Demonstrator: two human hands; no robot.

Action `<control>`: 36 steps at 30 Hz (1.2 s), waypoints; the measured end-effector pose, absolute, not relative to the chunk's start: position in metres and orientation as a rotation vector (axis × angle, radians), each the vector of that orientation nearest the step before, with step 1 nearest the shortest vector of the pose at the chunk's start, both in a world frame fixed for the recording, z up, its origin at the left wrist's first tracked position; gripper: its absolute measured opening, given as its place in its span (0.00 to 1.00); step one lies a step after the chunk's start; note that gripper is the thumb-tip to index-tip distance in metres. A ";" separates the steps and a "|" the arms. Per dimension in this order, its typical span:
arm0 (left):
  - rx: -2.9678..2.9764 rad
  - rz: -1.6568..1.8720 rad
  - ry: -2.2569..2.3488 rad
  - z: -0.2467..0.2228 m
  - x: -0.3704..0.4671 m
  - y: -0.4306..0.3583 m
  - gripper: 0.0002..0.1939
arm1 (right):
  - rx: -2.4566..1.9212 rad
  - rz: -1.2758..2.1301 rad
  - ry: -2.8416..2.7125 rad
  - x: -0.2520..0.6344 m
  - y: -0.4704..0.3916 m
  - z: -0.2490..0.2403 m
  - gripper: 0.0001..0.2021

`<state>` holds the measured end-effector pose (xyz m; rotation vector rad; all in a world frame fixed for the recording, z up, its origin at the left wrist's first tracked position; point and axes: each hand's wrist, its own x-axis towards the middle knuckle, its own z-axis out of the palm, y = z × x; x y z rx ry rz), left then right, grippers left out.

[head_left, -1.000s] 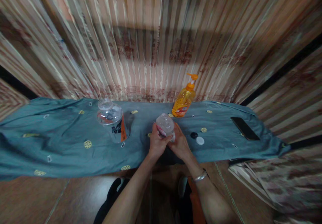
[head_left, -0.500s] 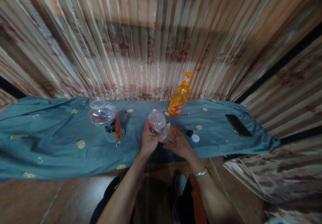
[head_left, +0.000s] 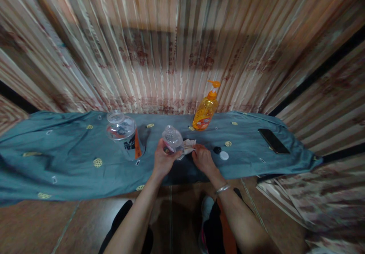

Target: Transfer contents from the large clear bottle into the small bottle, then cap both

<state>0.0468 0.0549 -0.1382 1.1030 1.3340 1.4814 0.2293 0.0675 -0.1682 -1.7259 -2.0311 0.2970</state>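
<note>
My left hand is wrapped round a small clear plastic bottle that has no cap on and a pinkish label on its left side. The bottle leans a little, its open neck towards the curtain. To its right, my right hand is closed on a crumpled white tissue, whose left part reaches the bottle's side. Whether the tissue presses on the bottle there, I cannot tell. Just right of that hand lie a black cap and a white cap.
A large clear plastic jar with an orange and black label stands to the left. Behind my hands is an orange pump bottle. A black phone lies on the right of the teal tablecloth. Curtains hang behind.
My right hand has drawn back from the bottle and turned over into a closed grip, so more of the tissue shows. My left hand still holds the bottle.
</note>
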 end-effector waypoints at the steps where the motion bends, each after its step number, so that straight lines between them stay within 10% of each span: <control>1: 1.108 1.478 1.333 -0.139 0.047 0.054 0.28 | -1.728 0.302 -1.981 0.232 0.070 -0.168 0.12; 24: 1.161 1.414 1.321 -0.148 0.056 0.059 0.32 | -1.371 0.728 -1.779 0.223 0.058 -0.146 0.14; 36: 1.180 1.385 1.380 -0.145 0.054 0.058 0.29 | -1.660 0.272 -1.919 0.256 0.059 -0.153 0.19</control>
